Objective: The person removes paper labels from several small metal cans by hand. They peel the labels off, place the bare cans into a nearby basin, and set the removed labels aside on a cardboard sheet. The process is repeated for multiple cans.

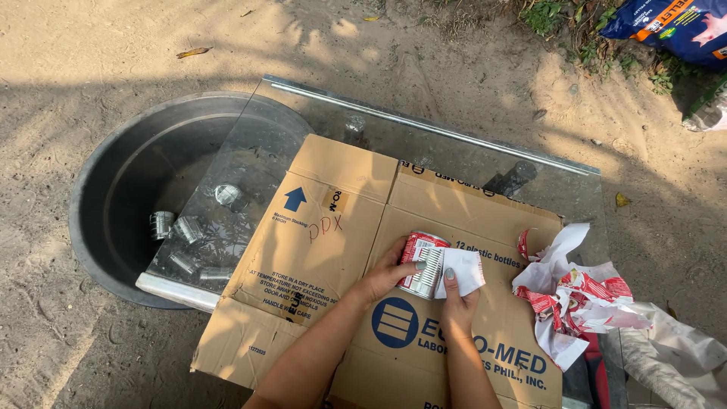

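Observation:
My left hand (390, 273) grips a small tin can (421, 260) with a red and white paper label, lying on its side over a flattened cardboard box (326, 242). My right hand (457, 297) pinches the loose white end of the label (462, 270), which is partly peeled away from the can's ribbed metal side. Both hands sit close together near the middle of the cardboard.
The cardboard lies on a glass table (424, 125). A heap of torn red and white labels (575, 299) sits at the right. A large dark basin (144, 189) on the sandy ground at left holds several bare cans (188, 227). A blue sack (674, 26) lies far right.

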